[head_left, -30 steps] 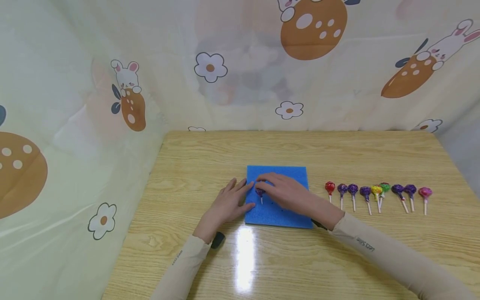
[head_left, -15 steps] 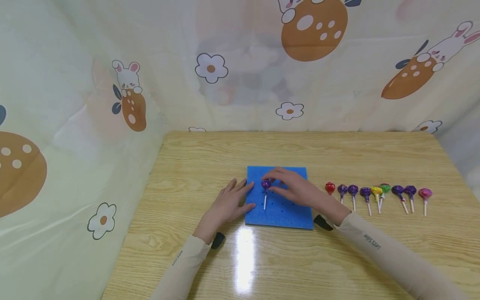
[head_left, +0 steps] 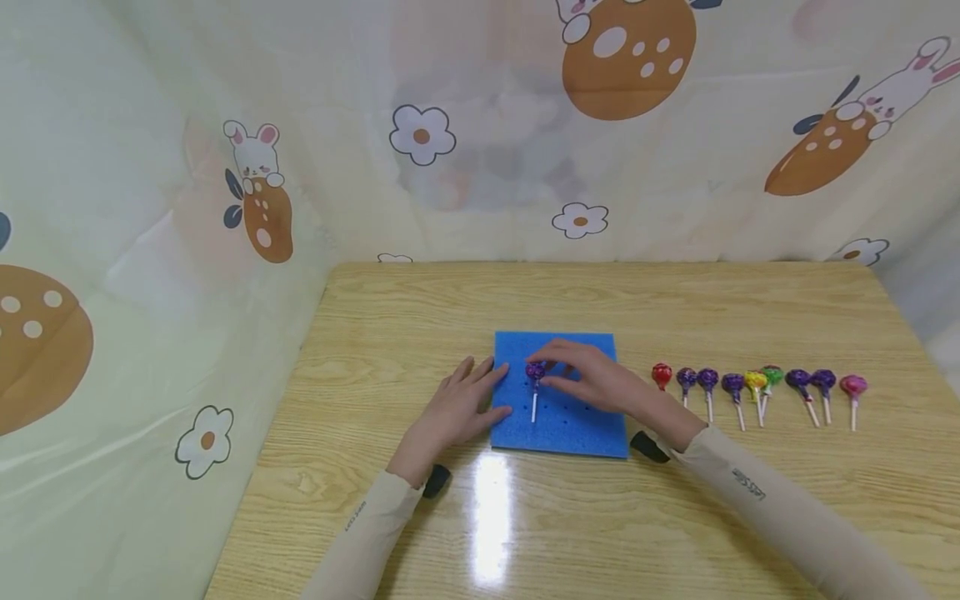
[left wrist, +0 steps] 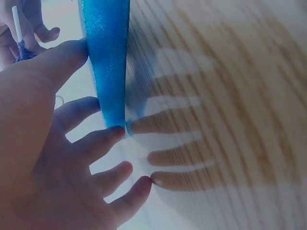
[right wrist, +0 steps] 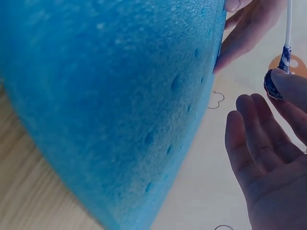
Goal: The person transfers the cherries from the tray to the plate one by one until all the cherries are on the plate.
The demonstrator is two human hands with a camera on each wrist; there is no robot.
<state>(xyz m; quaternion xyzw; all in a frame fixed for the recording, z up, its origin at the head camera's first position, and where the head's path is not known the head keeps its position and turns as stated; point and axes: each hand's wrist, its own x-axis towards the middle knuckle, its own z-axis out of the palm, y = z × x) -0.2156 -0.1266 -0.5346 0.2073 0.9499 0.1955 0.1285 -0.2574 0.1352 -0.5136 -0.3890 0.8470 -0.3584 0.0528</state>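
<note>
Between thumb and fingertips, my right hand pinches a purple-wrapped lollipop by its candy head, the white stick pointing down. It is over a square blue foam board dotted with small holes. In the right wrist view the lollipop head sits against the thumb, and the other fingers are loosely spread. My left hand lies at the board's left edge with fingers extended, the thumb and index fingertips on the foam. The left wrist view shows the left hand's fingers spread along the foam's side.
Right of the board, a row of lollipops lies on the wooden table: a red one, several purple ones, a yellow one, a green one and a pink one. A patterned curtain hangs behind.
My right hand has shifted right with the lollipop, away from the left hand's fingertips, bringing the stick fully into view. The left hand stays in place.
</note>
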